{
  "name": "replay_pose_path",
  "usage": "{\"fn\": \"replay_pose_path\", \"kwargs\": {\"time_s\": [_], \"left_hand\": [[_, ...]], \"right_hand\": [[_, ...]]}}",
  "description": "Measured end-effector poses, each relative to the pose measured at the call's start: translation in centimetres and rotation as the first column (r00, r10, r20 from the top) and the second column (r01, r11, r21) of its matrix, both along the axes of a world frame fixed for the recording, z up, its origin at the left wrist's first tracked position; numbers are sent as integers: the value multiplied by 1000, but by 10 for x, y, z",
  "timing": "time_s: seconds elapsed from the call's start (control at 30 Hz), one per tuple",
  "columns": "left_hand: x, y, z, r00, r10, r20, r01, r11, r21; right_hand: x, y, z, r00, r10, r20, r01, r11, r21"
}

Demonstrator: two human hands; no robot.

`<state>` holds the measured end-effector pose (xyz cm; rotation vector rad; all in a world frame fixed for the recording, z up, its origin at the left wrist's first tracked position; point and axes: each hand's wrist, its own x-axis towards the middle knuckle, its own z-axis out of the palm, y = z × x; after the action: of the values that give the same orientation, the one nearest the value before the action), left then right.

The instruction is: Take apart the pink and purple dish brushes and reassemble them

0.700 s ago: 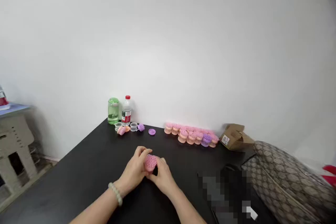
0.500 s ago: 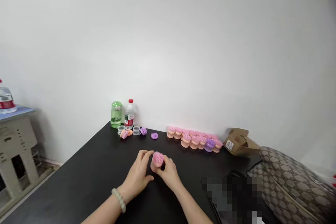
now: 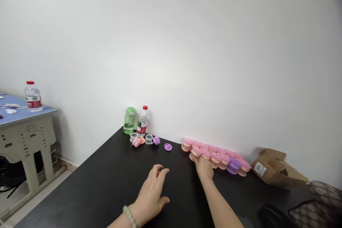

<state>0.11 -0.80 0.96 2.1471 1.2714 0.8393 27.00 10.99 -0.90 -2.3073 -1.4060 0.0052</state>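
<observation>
My right hand reaches to the front left of a group of round brushes. Its fingers are closed around the base of a pink-bristled brush, the leftmost of the front row; the palm side is hidden. My left hand, with a beaded bracelet at the wrist, hovers over the black table. Its thumb and fingers are apart and nothing is in them. The grouped brushes have pink tops on peach bases, except one purple brush near the right end.
Loose parts lie at the back left: a purple disc, a purple bristle head, a pink bristle head and clear cups. Behind stand a green bottle and a water bottle. At right are a cardboard box and patterned bag.
My right hand has carried the pink brush forward and right to the grouped brushes. My left hand is off the brush, fingers spread. The view has turned left.
</observation>
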Motion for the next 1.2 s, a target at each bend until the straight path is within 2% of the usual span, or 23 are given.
{"fn": "replay_pose_path", "kwargs": {"time_s": [0.1, 0.2, 0.27, 0.37, 0.43, 0.5, 0.57, 0.63, 0.77, 0.93, 1.1, 1.2], "left_hand": [[1, -2, 3, 1000, 1, -23, -1, 1000, -17], [2, -4, 6, 999, -11, -35, 10, 1000, -12], [2, -5, 6, 999, -23, -40, 23, 1000, -4], [2, -4, 4, 998, -32, -49, 33, 999, 12], [3, -2, 1, 998, -19, -62, 20, 1000, 23], [3, 1, -4, 997, 9, -76, -6, 999, 43], [4, 5, -8, 995, 51, -85, -45, 997, 67], [4, 8, -9, 991, 92, -96, -84, 993, 86], [3, 8, -6, 987, 109, -118, -101, 992, 73], [-4, 7, 0, 987, 152, -47, -147, 984, 96], [-17, 14, 1, 967, 253, -13, -247, 952, 179], [-19, 21, -4, 980, 197, -40, -187, 967, 173]], "right_hand": [[-8, 2, -5, 997, 58, 43, -59, 998, 27], [-33, 4, -8, 966, 235, 104, -244, 966, 81], [-56, 9, -7, 909, 388, 153, -407, 905, 119], [-95, 23, 2, 788, 570, 232, -608, 780, 149], [-121, 37, 9, 711, 648, 273, -695, 707, 130], [-145, 53, 14, 658, 694, 292, -742, 664, 93], [-164, 67, 15, 644, 709, 288, -749, 660, 50], [-177, 79, 14, 658, 704, 267, -732, 681, 10], [-186, 82, 9, 684, 692, 229, -707, 707, -25], [-174, 39, 5, 661, 722, 204, -738, 675, 0], [-148, -39, 2, 648, 750, 137, -759, 650, 33], [-132, -83, 3, 662, 745, 83, -749, 661, 45]]}}
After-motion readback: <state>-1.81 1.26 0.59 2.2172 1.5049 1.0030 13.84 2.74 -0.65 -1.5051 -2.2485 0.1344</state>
